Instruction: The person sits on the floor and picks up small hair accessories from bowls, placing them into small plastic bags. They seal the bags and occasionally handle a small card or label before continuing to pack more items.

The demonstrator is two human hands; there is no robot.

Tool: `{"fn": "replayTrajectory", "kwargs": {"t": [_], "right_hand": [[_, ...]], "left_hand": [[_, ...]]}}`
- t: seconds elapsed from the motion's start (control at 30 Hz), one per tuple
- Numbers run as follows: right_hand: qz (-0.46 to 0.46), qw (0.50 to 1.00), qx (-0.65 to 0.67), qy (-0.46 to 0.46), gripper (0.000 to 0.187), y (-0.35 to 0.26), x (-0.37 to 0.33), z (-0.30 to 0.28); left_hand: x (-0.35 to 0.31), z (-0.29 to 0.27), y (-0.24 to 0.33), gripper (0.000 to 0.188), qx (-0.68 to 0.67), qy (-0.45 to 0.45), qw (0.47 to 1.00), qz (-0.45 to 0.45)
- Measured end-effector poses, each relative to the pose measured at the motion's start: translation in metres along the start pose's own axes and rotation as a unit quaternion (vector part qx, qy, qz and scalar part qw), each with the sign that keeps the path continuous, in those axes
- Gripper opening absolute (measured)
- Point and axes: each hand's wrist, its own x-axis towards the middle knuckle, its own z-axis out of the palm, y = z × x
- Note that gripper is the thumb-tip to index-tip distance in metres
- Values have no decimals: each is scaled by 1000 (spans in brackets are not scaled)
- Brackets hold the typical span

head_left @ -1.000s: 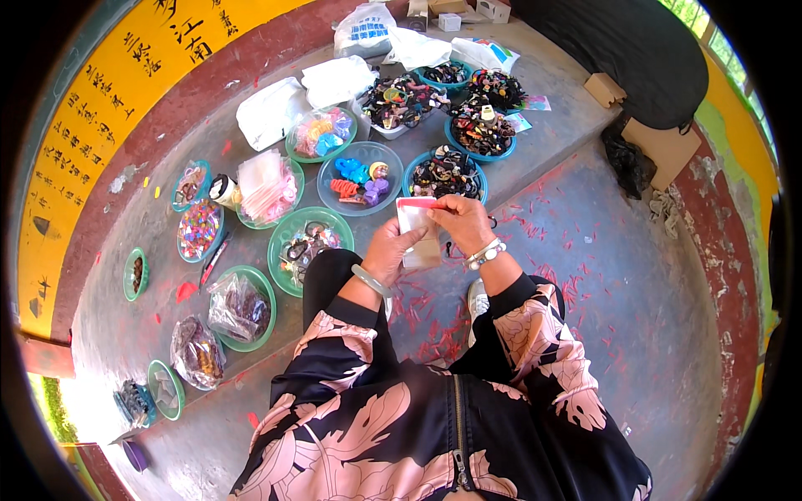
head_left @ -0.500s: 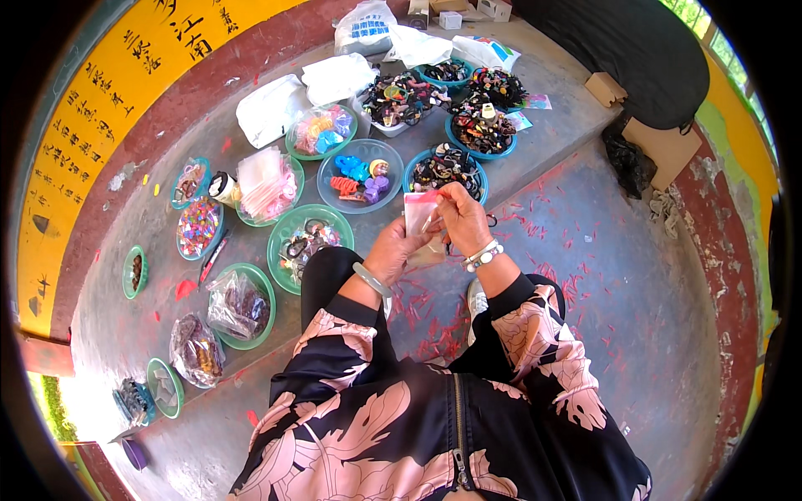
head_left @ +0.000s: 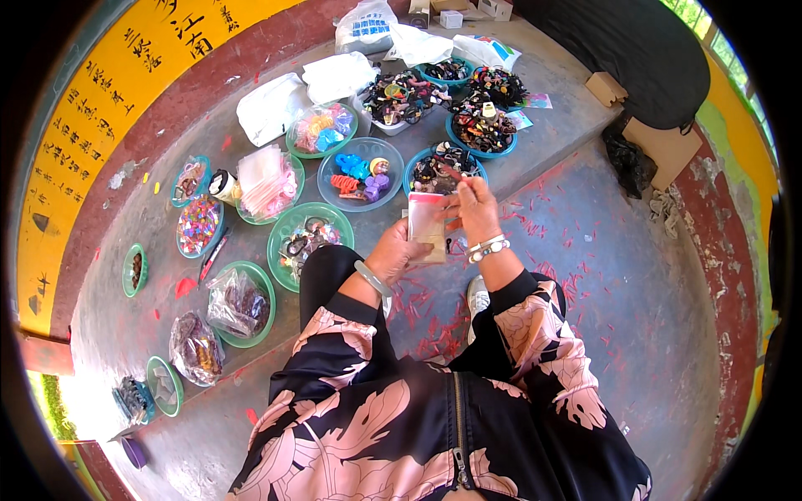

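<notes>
The left hand covers the lower part of the small clear bag, so what it holds cannot be told. At the far edge, small boxes are cut off, and the bits in the far bowls are too small to tell.

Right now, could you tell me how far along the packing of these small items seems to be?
Partly done, it seems. Filled clear bags already lie in the green bowls on the left. In hand: the left hand holds a small clear bag while the right hand works at its top. Left: bowls of loose hair accessories remain heaped, and a stack of empty bags waits.
</notes>
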Motion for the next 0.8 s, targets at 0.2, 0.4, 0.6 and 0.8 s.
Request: {"fn": "replayTrajectory", "kwargs": {"t": [0.2, 0.4, 0.6, 0.8], "right_hand": [[-33, 987, 121, 105, 17, -19, 2, -18], [21, 989, 121, 81, 18, -21, -1, -24], [43, 991, 109, 69, 18, -24, -3, -26], [63, 993, 93, 35, 19, -23, -4, -24]], "left_hand": [[15, -35, -28, 41, -5, 132, 991, 24], [42, -81, -75, 30, -56, 355, 933, 34], [76, -126, -139, 33, 112, 426, 887, -137], [98, -150, -162, 46, 89, 408, 908, 26]]}}
